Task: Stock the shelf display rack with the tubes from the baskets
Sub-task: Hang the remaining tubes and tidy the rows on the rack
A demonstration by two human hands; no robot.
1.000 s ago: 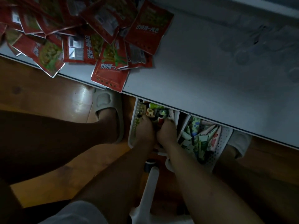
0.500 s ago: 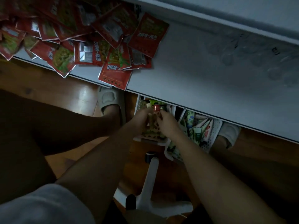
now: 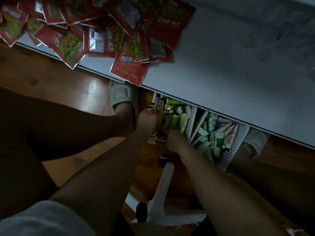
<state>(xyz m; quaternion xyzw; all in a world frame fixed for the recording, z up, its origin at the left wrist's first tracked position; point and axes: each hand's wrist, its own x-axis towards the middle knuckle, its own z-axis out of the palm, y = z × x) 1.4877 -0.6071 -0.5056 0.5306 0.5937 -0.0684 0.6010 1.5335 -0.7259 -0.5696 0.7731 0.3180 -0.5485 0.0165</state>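
Two white perforated baskets stand on the floor under the table edge. The left basket (image 3: 191, 124) and the right basket (image 3: 233, 150) are both filled with several small tubes, mostly green and pink. My left hand (image 3: 147, 121) grips a bunch of patterned tubes (image 3: 158, 108) with red caps, held upright over the left basket. My right hand (image 3: 174, 139) is down in the left basket, its fingers curled among the green tubes (image 3: 177, 120); what it grasps is hidden. The scene is dim.
A grey table (image 3: 230, 65) spans the top, with a heap of red snack packets (image 3: 105, 31) at its left end. My slippered feet (image 3: 121, 97) flank the baskets on the wooden floor. A white chair base (image 3: 163, 193) is between my legs.
My left hand has lifted a bunch of tubes up and to the left. My right hand has let go of the bunch and dropped back into the left basket.
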